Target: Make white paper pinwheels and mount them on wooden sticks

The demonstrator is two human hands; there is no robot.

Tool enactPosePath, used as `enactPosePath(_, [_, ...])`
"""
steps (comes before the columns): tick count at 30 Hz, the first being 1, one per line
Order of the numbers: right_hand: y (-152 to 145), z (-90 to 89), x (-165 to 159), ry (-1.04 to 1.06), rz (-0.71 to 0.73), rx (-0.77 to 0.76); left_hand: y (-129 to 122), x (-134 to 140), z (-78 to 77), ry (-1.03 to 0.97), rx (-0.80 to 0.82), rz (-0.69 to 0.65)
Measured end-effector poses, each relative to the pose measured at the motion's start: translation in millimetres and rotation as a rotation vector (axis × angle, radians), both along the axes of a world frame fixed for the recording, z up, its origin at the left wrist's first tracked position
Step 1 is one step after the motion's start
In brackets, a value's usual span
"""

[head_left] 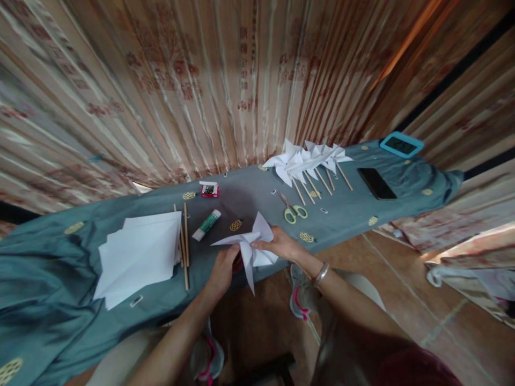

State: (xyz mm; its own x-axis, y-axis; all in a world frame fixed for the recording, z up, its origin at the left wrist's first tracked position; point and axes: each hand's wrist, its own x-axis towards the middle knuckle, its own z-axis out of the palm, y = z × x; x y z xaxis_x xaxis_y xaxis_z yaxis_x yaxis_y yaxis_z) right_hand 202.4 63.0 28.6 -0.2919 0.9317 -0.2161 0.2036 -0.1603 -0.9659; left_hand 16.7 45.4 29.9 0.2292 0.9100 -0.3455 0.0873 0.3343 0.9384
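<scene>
A white paper pinwheel (249,241) is held between my two hands over the table's front edge. My left hand (225,268) grips it from the left and below, with the thumb near its centre. From the right, my right hand (279,244) pinches the paper, its thumb pointing toward the middle. Whether a stick is behind the pinwheel is hidden. Beyond my hands lie a green and white glue stick (206,225) and scissors with green handles (295,213). A small red and white box (210,189) stands open with dark pins or tacks inside.
A stack of white paper sheets (139,254) lies left, beside several wooden sticks (185,241). Several pinwheels on sticks (308,161) lie at the back right. A black phone (377,183) and blue-framed device (401,145) are farther right. A curtain (225,80) hangs behind the blue-green tablecloth (346,222).
</scene>
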Motion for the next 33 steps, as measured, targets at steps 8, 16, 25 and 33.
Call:
enactPosePath(8, [-2, -1.4, -1, -0.036, -0.005, 0.033, -2, 3, 10.2, 0.188, 0.183, -0.103])
enactPosePath(16, [-2, -2.4, -9, -0.078, -0.069, 0.053, 3, 1, 7.4, 0.238, 0.223, -0.067])
enactPosePath(25, [-1, 1.3, -9, -0.108, -0.062, 0.081, 9, 3, 5.8, 0.275, 0.158, -0.05])
enactPosePath(33, [-1, 4.6, -5, -0.06, -0.033, 0.076, 7, -2, 9.3, 0.064, 0.137, -0.092])
